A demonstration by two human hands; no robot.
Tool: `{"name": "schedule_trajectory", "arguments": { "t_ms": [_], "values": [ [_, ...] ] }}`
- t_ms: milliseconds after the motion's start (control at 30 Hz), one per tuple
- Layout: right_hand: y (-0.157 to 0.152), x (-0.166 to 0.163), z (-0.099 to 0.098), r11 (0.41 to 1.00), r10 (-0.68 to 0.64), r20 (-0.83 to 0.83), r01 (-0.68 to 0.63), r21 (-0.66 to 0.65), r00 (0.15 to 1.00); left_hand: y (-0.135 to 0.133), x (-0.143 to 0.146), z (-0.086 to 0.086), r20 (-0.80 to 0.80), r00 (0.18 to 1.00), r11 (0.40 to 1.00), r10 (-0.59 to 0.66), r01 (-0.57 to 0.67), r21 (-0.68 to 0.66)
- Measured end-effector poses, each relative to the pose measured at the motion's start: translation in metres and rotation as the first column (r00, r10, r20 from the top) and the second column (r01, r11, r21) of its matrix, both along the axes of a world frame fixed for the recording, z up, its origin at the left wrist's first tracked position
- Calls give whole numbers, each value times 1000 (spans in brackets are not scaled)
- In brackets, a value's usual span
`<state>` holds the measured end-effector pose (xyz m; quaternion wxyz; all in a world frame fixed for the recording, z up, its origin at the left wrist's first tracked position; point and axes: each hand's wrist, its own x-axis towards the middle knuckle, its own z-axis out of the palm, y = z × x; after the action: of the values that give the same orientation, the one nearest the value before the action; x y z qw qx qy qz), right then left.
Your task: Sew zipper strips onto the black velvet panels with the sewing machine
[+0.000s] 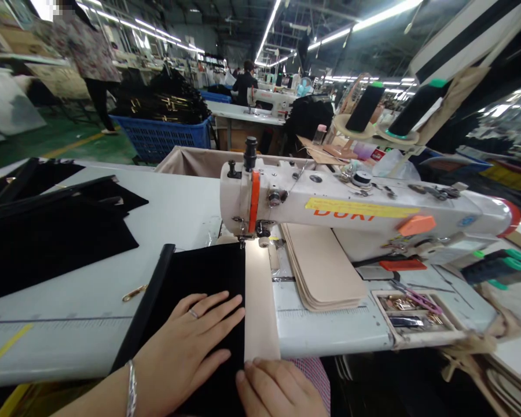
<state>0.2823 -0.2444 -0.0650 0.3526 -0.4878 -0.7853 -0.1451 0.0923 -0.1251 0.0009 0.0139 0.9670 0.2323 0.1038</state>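
Observation:
My left hand [204, 327] lies flat on a black fabric panel [204, 266], fingers stretched out and a little apart. A beige strip of material [259, 307] runs along the panel's right edge, under the sewing machine's needle area [243, 240]. At the near end of that strip, my right hand [282, 388] has its thumb and fingers closed on the beige strip beside the black edge. The white sewing machine [295, 202] stands over the far end of both pieces, its lamp lighting the strip. A dark folded band [150, 295] borders the panel's left side.
Right of the strip lies a stack of beige panels [325, 266]. A parts tray [412, 318] holds metal pieces and purple-handled scissors [421, 298]. Black fabric pieces [47, 243] and a gold zipper pull [134, 293] lie left. Beyond are a blue crate [165, 139] and people.

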Motion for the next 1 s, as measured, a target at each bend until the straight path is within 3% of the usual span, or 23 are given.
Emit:
{"name": "schedule_trajectory", "arguments": {
  "t_ms": [200,433,667,833,1000],
  "values": [
    [15,-8,-1,992,-26,-114,39,117,993,14,2,6,-5,1000,999,24,-24,-34],
    [30,4,23,996,68,-82,-72,-45,994,36,7,3,-21,999,999,44,-44,-23],
    [35,27,48,967,122,-127,-147,-209,984,8,-12,4,118,981,986,-152,159,-53],
    [33,33,53,953,137,-104,-160,-256,985,-6,-4,-1,310,932,981,-186,196,-1],
    [34,33,52,957,138,-85,-155,-244,987,-3,0,1,332,925,978,-186,208,-31]
  ]
}}
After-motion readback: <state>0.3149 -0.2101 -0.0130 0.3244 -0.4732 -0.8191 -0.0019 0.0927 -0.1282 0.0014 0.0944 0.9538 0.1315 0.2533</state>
